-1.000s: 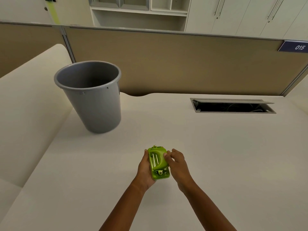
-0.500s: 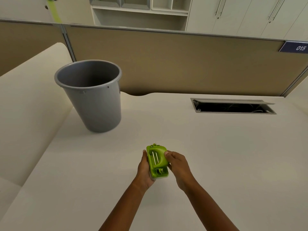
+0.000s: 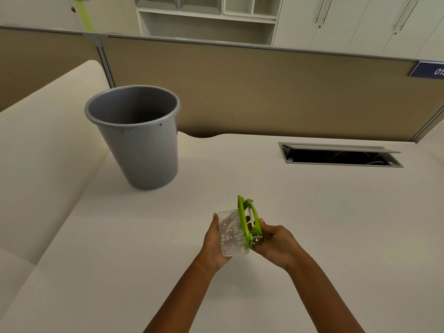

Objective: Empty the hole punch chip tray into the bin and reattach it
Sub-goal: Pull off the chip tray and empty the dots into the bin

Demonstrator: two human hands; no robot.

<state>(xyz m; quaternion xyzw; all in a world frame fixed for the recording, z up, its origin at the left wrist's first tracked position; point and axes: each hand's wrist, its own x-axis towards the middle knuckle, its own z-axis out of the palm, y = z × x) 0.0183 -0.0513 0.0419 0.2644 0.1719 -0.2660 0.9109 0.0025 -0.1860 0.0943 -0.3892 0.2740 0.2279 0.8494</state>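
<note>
Tray and punch held apart, one in each hand.
Left hand [image 3: 213,241] cups the clear chip tray [image 3: 230,233] of paper dots; right hand [image 3: 274,243] grips the green hole punch [image 3: 248,222] tilted on edge just beside it.

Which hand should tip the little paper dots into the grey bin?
The left hand, probably. It already holds the clear chip tray with the paper dots, and it is on the same side as the grey bin. The right hand is busy holding the green hole punch.
</note>
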